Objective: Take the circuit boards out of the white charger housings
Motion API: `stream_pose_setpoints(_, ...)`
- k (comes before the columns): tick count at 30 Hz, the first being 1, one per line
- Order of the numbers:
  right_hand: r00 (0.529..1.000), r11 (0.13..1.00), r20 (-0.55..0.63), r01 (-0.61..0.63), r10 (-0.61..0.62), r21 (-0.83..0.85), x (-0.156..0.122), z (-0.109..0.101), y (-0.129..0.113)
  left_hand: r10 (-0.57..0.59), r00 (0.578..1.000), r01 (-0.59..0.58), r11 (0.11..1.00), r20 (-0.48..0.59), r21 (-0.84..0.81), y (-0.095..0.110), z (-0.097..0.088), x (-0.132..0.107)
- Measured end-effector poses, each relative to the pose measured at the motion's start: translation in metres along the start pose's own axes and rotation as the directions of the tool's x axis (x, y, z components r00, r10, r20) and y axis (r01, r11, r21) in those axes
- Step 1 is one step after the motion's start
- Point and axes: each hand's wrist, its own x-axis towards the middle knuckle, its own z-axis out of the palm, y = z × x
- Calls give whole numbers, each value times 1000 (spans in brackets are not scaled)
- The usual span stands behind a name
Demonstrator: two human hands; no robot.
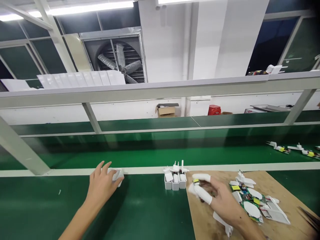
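A smooth, dark green worktop [147, 213] is stretching below a pale metal rail [145, 170], with a glossy green belt [155, 156] running behind it. A flat brown cardboard sheet [277, 233] is lying at right, bearing green circuit boards with white discs [250, 203]. Beyond, a large metal-bladed fan [121, 63] is facing in beside a white wall [165, 43].

The left hand [101, 185] is curving loosely, thumb and fingers partly spread, around a small white plastic case [120, 175] near the rail; whether it is gripping is impossible to tell. The right hand [217, 196], wearing white finger covers [203, 194], is pinching a small yellow-topped electronic part [196, 181], which is blurring and partly hiding behind the fingers. Dark tweezers [310, 218] are running off the right edge.
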Motion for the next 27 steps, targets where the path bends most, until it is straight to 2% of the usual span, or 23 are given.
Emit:
stream_pose_setpoints(2,972,967,233,-29,-32,251,-8,24,-14,6,996,-1,998,87,-61,1,0,-7)
stream_pose_setpoints(4,929,926,367,-90,-55,366,-14,54,-21,64,984,-37,986,165,-161,19,3,-17)
stream_pose_setpoints(6,922,953,384,-69,-52,295,-17,81,-22,137,963,-74,962,233,-262,46,5,-31)
stream_pose_setpoints(8,943,998,328,41,-52,41,-18,98,-18,198,937,-88,931,288,-354,72,5,-45)
stream_pose_setpoints(10,961,976,269,113,-60,-186,-18,103,-16,241,915,-77,892,323,-446,90,4,-55)
stream_pose_setpoints(11,966,963,252,116,-53,-243,-19,102,-15,252,909,-64,872,332,-485,94,3,-59)
stream_pose_setpoints(16,953,902,302,124,7,-413,-27,101,-20,247,901,10,809,356,-588,88,2,-69)
stream_pose_setpoints(19,949,915,315,153,-30,-374,-31,111,-22,261,882,55,769,392,-637,83,2,-74)
stream_pose_setpoints(22,943,989,327,-6,55,-149,-25,116,-21,267,874,81,743,406,-664,80,-1,-76)
stream_pose_setpoints(24,929,992,349,-108,123,-62,-19,112,-17,266,870,97,733,415,-673,79,-4,-76)
stream_pose_setpoints(25,937,991,328,-103,124,-81,-16,108,-13,254,870,112,732,422,-672,78,-5,-76)
stream_pose_setpoints(27,974,978,222,-1,49,-208,-13,100,-5,216,871,151,737,441,-659,76,-5,-77)
